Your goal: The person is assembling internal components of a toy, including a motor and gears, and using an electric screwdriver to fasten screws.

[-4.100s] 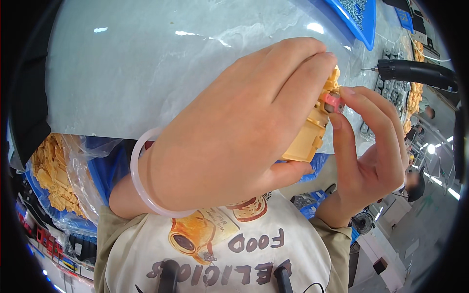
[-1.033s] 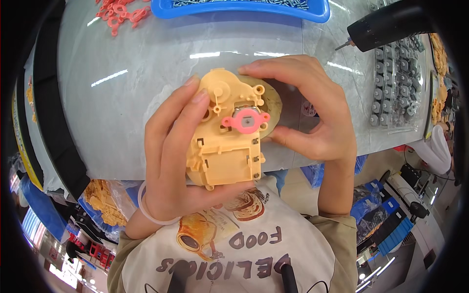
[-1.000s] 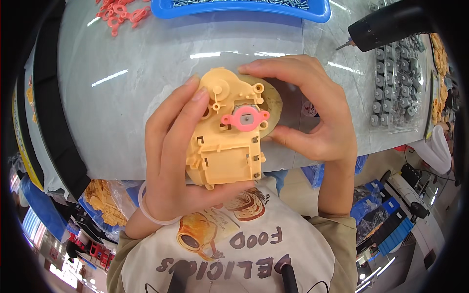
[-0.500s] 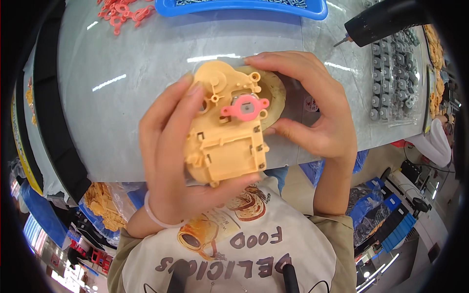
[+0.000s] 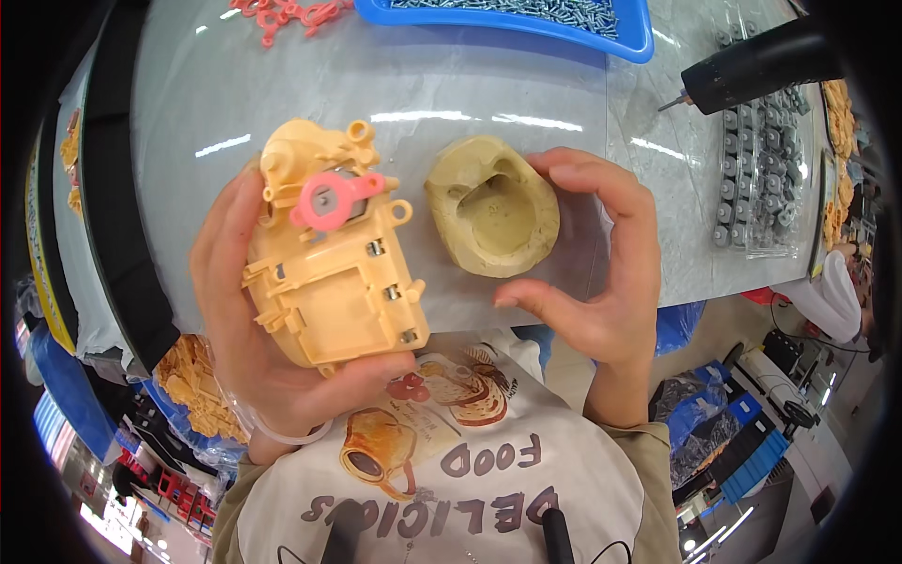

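My left hand point(image 5: 254, 348) grips a beige plastic housing point(image 5: 329, 273) with a pink lever part point(image 5: 331, 197) fitted on its upper face and small metal screws along its right edge. It is held just above the near edge of the grey table point(image 5: 470, 85). To its right a tan moulded cradle point(image 5: 493, 218) with a hollow middle rests on the table. My right hand point(image 5: 601, 273) curls around the cradle's right side, fingers apart, holding nothing.
A blue tray of screws point(image 5: 526, 17) lies at the far edge, with loose pink parts point(image 5: 282, 11) to its left. A black power screwdriver point(image 5: 752, 68) hangs over a clear tray of grey parts point(image 5: 752, 169) at the right. Bags of beige parts point(image 5: 193, 385) sit below the table.
My left hand has carried the housing off the cradle and to the left, uncovering the cradle. My right hand has let go of the housing and stays beside the cradle.
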Tool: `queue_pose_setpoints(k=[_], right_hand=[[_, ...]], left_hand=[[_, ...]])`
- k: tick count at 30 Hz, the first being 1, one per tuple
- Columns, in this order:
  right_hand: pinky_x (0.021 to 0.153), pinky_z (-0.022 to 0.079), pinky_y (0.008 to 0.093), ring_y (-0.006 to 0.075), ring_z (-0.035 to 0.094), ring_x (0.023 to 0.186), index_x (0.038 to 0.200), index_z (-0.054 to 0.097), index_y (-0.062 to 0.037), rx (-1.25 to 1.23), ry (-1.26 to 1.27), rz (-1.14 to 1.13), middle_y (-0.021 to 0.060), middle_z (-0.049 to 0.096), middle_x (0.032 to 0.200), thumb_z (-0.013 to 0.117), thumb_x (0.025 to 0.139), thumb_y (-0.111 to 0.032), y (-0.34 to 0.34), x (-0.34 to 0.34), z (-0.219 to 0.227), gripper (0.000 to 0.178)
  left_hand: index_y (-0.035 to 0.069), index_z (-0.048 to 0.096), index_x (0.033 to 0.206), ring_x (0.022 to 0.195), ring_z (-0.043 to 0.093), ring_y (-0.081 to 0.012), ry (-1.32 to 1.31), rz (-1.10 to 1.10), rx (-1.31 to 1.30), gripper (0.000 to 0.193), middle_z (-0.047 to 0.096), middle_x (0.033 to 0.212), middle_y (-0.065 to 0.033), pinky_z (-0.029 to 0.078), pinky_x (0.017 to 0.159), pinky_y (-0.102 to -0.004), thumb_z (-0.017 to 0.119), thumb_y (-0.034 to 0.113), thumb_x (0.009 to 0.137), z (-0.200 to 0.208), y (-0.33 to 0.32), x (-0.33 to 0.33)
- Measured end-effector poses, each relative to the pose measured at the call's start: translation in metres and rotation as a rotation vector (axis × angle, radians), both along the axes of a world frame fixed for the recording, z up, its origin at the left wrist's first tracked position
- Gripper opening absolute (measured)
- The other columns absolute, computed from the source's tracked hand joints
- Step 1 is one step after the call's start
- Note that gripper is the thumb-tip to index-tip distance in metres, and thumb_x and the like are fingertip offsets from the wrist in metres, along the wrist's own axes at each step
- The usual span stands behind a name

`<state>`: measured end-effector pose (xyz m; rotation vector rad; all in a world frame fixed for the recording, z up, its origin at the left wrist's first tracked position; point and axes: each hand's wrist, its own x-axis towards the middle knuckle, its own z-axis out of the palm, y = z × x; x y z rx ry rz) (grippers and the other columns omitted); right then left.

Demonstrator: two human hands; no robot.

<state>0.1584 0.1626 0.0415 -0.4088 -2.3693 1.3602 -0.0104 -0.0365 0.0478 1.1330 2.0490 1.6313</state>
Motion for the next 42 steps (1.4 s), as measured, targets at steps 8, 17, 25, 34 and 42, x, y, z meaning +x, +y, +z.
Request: queue_pose_setpoints(k=[8, 17, 25, 34, 42], right_hand=[[0.099, 0.041, 0.0391, 0.0288, 0.057, 0.116, 0.124, 0.059, -0.0027, 0.262, -0.041, 0.074, 0.0130, 0.060, 0.126, 0.086, 0.063, -0.015, 0.025, -0.008, 0.010, 0.068], [0.101, 0.043, 0.0381, 0.0289, 0.056, 0.118, 0.125, 0.060, 0.0000, 0.138, -0.038, -0.008, 0.0153, 0.058, 0.129, 0.089, 0.058, -0.017, 0.010, -0.015, 0.010, 0.075], [0.099, 0.044, 0.0362, 0.0282, 0.055, 0.119, 0.125, 0.059, 0.0008, 0.200, -0.018, -0.034, 0.0151, 0.059, 0.127, 0.089, 0.058, -0.015, 0.007, -0.019, 0.007, 0.075], [0.102, 0.043, 0.0359, 0.0275, 0.054, 0.120, 0.128, 0.057, 0.0014, 0.106, -0.005, -0.030, 0.0156, 0.055, 0.131, 0.089, 0.061, -0.015, 0.003, -0.019, 0.001, 0.076], [0.069, 0.053, 0.0277, 0.0215, 0.061, 0.091, 0.102, 0.073, -0.0031, 0.376, 0.212, 0.001, 0.0164, 0.056, 0.109, 0.074, 0.067, 0.007, -0.021, -0.031, 0.019, 0.036]], left_hand=[[-0.013, 0.041, 0.138, 0.129, 0.048, -0.0374, 0.388, -0.188, -0.084, 0.113, 0.043, 0.139, -0.0267, 0.042, 0.107, -0.0456, 0.088, 0.054, 0.060, 0.011, 0.018, -0.028], [-0.010, 0.046, 0.137, 0.127, 0.050, -0.0364, 0.398, -0.378, 0.004, 0.107, 0.043, 0.139, -0.0266, 0.044, 0.105, -0.0441, 0.091, 0.046, 0.057, 0.014, 0.036, -0.039], [-0.005, 0.050, 0.136, 0.125, 0.052, -0.0343, 0.430, -0.422, -0.017, 0.098, 0.047, 0.137, -0.0236, 0.046, 0.103, -0.0423, 0.090, 0.041, 0.059, 0.005, 0.035, -0.042], [-0.005, 0.052, 0.135, 0.126, 0.052, -0.0345, 0.393, -0.418, -0.043, 0.099, 0.047, 0.137, -0.0236, 0.046, 0.102, -0.0420, 0.090, 0.044, 0.058, 0.005, 0.036, -0.045], [-0.008, 0.050, 0.135, 0.127, 0.051, -0.0347, 0.391, -0.398, -0.024, 0.104, 0.046, 0.137, -0.0249, 0.046, 0.102, -0.0419, 0.090, 0.048, 0.057, 0.002, 0.035, -0.046]])
